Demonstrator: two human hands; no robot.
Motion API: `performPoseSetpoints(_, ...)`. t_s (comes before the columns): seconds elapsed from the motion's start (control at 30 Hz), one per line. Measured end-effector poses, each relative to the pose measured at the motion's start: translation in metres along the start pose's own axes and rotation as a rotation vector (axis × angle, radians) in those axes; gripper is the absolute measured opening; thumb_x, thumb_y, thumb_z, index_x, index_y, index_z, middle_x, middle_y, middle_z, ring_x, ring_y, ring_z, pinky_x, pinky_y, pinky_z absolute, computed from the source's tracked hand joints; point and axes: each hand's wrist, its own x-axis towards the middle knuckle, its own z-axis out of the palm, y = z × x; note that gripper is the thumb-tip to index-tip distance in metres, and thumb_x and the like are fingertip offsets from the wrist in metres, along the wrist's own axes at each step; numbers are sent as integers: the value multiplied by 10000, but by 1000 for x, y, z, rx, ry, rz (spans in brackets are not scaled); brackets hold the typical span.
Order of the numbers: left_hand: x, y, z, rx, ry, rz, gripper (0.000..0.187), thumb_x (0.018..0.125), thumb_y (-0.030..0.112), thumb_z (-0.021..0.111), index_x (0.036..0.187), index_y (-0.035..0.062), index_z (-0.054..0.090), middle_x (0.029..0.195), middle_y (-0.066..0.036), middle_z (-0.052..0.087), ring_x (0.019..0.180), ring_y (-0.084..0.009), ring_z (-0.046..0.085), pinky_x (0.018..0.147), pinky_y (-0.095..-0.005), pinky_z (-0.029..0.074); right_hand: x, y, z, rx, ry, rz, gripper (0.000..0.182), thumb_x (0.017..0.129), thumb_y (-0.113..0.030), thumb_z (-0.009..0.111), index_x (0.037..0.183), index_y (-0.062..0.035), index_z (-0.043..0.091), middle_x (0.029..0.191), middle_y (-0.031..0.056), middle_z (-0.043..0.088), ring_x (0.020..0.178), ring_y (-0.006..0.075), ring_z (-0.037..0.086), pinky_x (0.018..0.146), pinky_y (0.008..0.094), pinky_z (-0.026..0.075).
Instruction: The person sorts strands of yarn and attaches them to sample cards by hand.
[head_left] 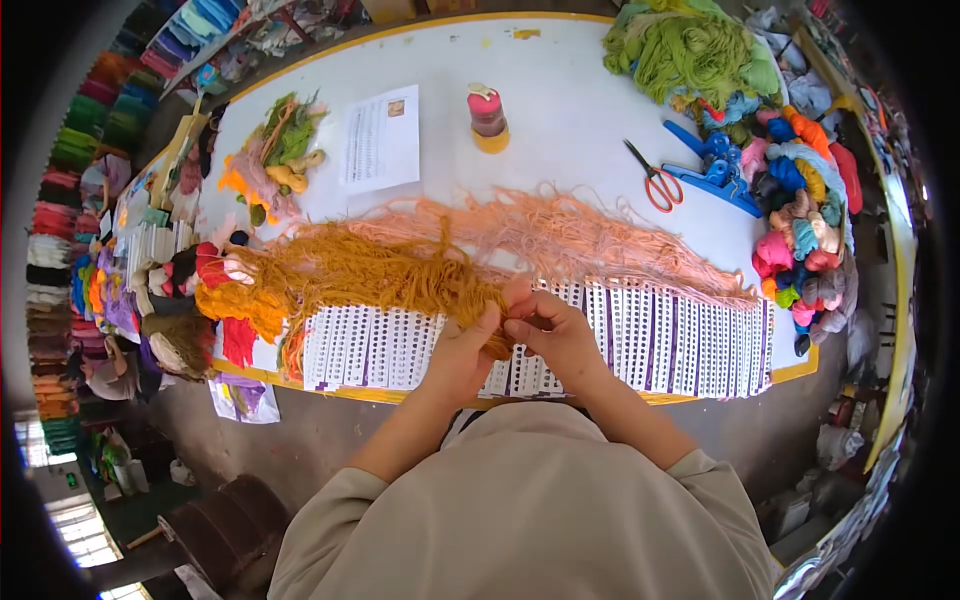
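A long bundle of mustard-brown yarn (370,262) stretches across the table from the left, and its right end is in my hands. My left hand (465,350) is closed around that end, thumb on top. Close beside it, my right hand (552,335) pinches at the same end with thumb and fingers; the exact strands are too small to make out. Behind lies a loose spread of peach-pink yarn (600,235). Under my hands runs a row of white punched cards (640,340) with rows of dark holes and purple strips.
Red-handled scissors (660,188) and a blue clamp-like tool (715,170) lie at right, near piled yarn balls (800,220) and green yarn (690,55). A printed sheet (382,138), a pink-and-yellow container (487,118) and mixed yarn (275,160) are farther back on the white table (560,90).
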Motion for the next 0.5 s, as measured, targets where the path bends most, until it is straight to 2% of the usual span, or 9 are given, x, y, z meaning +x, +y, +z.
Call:
performPoseSetpoints(0.07, -9, 1, 6, 137, 56, 103, 388, 966, 214, 506, 1279, -14, 509, 1298, -119, 539, 1182, -193, 513, 993, -347, 422, -9, -2, 7, 28, -2, 16, 80, 858, -78, 656, 926, -55, 623, 840, -21, 606, 698, 48, 532, 573, 211, 437)
performPoseSetpoints(0.17, -21, 4, 2, 104, 63, 160, 346, 971, 197, 489, 1212, -44, 549, 1260, -172, 555, 1174, -242, 527, 1003, -392, 419, -22, -8, 19, 107, 5, 40, 68, 863, -87, 656, 915, -58, 623, 834, -25, 604, 695, 44, 526, 567, 209, 433)
performPoseSetpoints(0.3, -33, 5, -5, 93, 64, 187, 315, 970, 189, 493, 1160, -48, 576, 1222, -189, 574, 1113, -249, 569, 966, -386, 457, -36, -9, 29, 265, 13, 85, 59, 877, -114, 645, 918, -76, 625, 837, -33, 591, 674, 36, 507, 545, 197, 424)
performPoseSetpoints(0.37, -39, 6, -3, 9, 73, 185, 229, 955, 155, 528, 1073, -25, 607, 1145, -129, 617, 1011, -210, 600, 882, -353, 503, -39, -8, 32, 277, 8, 81, 66, 883, -123, 639, 928, -79, 623, 836, -32, 590, 671, 34, 502, 545, 195, 421)
performPoseSetpoints(0.5, -47, 4, -8, 58, 67, 187, 230, 947, 152, 540, 1055, -38, 612, 1165, -174, 607, 1038, -233, 599, 899, -366, 498, -47, -5, 38, 283, 13, 68, 86, 895, -148, 628, 949, -82, 616, 839, -28, 592, 671, 32, 498, 548, 190, 416)
